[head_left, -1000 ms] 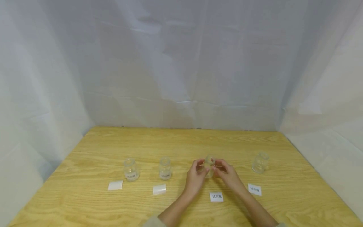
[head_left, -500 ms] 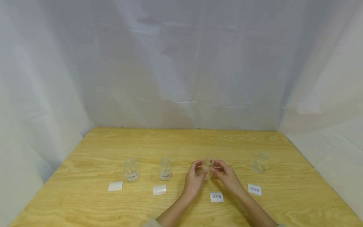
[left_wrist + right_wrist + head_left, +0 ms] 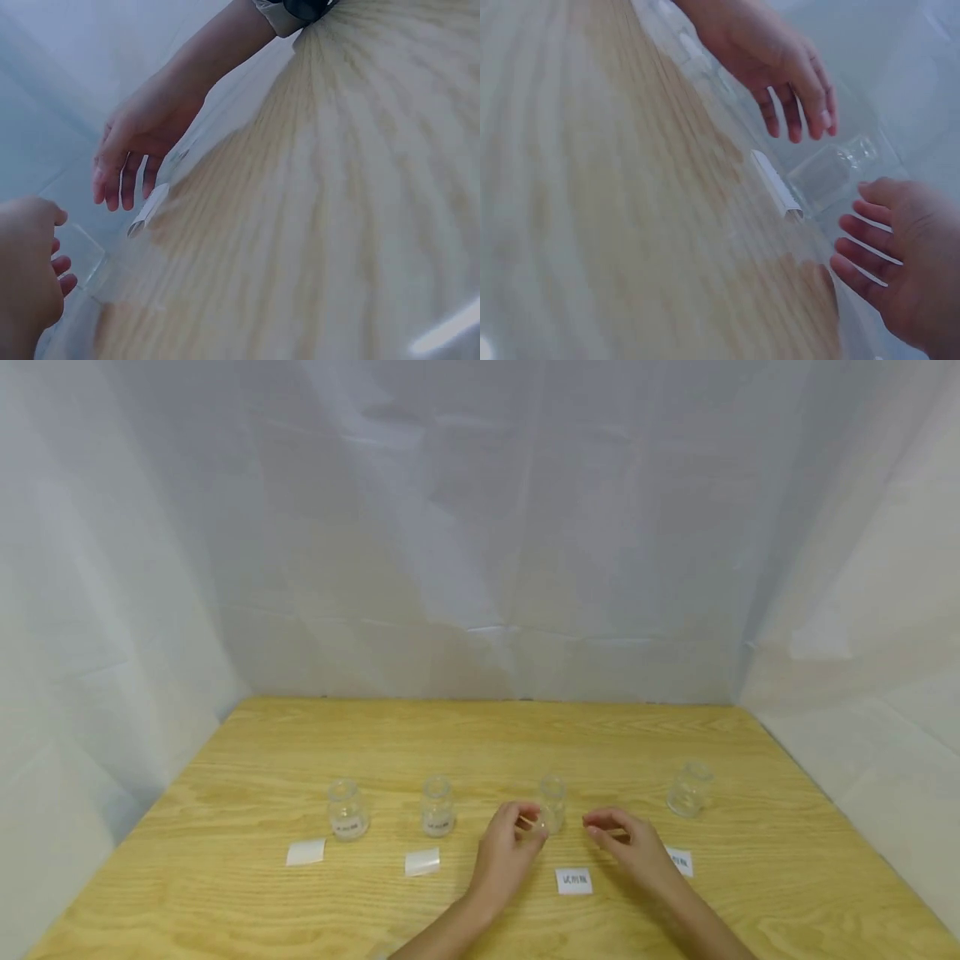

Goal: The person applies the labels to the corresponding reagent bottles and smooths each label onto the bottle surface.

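A clear glass jar (image 3: 553, 802) stands upright on the wooden table between my two hands. My left hand (image 3: 504, 852) is at the jar's left side, fingers loosely bent; whether a fingertip still touches the glass cannot be told. To the right, my right hand (image 3: 633, 847) is apart from the jar, its fingers relaxed and holding nothing. The right wrist view shows the same jar (image 3: 829, 176) with both hands around it and no grip on it. A white card with printed characters (image 3: 573, 882) lies in front of the jar.
Two more jars (image 3: 348, 812) (image 3: 437, 810), each with a printed label, stand to the left. Plain white slips (image 3: 305, 852) (image 3: 422, 862) lie before them. At right stands another jar (image 3: 688, 791), with a printed card (image 3: 682, 862) partly behind my right hand. White sheeting (image 3: 480, 527) surrounds the table.
Both hands held the jar before; now they have let go. My right hand has drawn away to the right, my left slightly back toward me. The jar stands in nearly the same spot.
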Tool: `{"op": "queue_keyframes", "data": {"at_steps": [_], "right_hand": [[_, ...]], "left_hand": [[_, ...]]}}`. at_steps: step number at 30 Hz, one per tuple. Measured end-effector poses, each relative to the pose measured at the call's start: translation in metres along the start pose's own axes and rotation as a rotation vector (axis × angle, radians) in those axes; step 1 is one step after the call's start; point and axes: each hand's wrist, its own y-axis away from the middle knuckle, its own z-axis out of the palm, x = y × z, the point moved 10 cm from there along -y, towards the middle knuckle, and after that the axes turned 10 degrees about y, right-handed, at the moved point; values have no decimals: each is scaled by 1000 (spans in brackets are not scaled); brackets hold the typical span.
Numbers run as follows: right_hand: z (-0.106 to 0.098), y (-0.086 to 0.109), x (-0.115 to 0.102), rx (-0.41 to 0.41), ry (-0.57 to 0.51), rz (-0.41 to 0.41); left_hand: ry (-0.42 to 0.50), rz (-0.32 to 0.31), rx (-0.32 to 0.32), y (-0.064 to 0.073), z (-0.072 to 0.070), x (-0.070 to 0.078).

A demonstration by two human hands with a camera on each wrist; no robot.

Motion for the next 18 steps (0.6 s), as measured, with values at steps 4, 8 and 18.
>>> {"op": "queue_keyframes", "data": {"at_steps": [4, 8, 18], "right_hand": [[11, 14, -3, -128, 44, -72], [19, 22, -16, -190, 150, -251], [22, 32, -28, -134, 394, -495]], "left_hand": [[-135, 39, -180, 12, 15, 4], [-368, 103, -304, 21, 26, 7], [-571, 214, -390, 25, 36, 11]]}}
